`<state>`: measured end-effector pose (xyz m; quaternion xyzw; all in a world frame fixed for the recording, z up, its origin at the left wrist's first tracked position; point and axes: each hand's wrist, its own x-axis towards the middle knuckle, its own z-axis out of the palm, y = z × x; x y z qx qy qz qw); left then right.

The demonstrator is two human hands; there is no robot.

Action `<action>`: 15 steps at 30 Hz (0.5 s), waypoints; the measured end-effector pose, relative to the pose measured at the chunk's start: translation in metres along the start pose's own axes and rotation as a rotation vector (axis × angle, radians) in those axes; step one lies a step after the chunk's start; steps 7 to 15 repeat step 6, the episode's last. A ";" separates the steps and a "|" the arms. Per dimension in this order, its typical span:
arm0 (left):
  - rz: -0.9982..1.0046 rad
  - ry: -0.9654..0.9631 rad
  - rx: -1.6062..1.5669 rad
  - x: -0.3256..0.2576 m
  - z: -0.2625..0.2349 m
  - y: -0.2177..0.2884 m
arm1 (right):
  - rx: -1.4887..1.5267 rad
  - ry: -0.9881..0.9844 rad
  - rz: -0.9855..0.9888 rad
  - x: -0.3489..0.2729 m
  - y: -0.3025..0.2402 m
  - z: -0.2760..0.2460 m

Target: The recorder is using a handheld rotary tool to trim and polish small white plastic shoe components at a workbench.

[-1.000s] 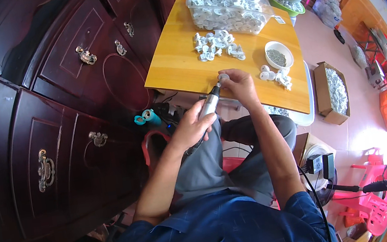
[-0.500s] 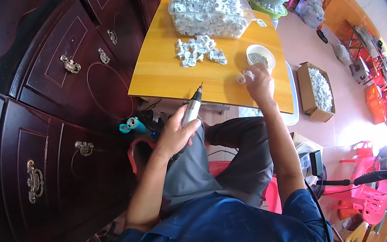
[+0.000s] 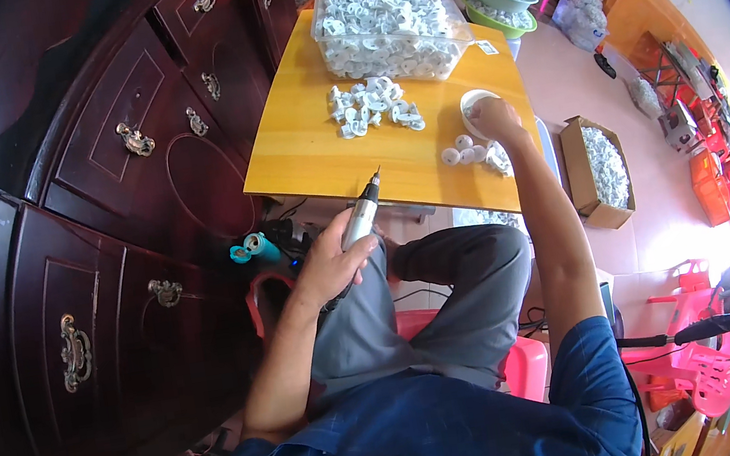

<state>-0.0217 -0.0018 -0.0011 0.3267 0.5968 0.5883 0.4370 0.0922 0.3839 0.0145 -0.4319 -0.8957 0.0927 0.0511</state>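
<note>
My left hand is wrapped round a slim electric screwdriver, silver with a black nose, its thin bit pointing up over the table's front edge. My right hand reaches into a small white bowl at the table's right side. Its fingers are bent together down inside the bowl, and whatever they pinch is hidden. Just below the bowl lie several round white plastic pieces, with more white parts partly beside my forearm. A loose pile of white plastic fittings rests farther left on the yellow table.
A clear bin full of white parts stands at the table's back. Green basins and a cardboard box of similar parts are to the right. Dark wooden drawers line the left; a pink stool shows beneath me.
My right hand has moved up from the round white pieces into the bowl, leaving them uncovered on the table. The left hand keeps its hold on the screwdriver.
</note>
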 end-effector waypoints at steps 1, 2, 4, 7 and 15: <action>0.000 -0.003 -0.001 0.000 -0.001 0.000 | -0.015 -0.029 0.002 0.003 0.000 0.002; -0.004 0.000 0.001 -0.001 -0.002 0.001 | -0.029 -0.057 0.003 0.006 -0.001 0.003; -0.019 0.005 0.019 -0.001 -0.002 0.002 | -0.054 -0.059 0.008 0.012 0.003 0.007; -0.027 -0.004 0.025 -0.002 -0.002 0.003 | -0.101 -0.037 -0.016 0.017 0.008 0.014; -0.027 -0.004 0.025 -0.002 -0.002 0.003 | -0.101 -0.037 -0.016 0.017 0.008 0.014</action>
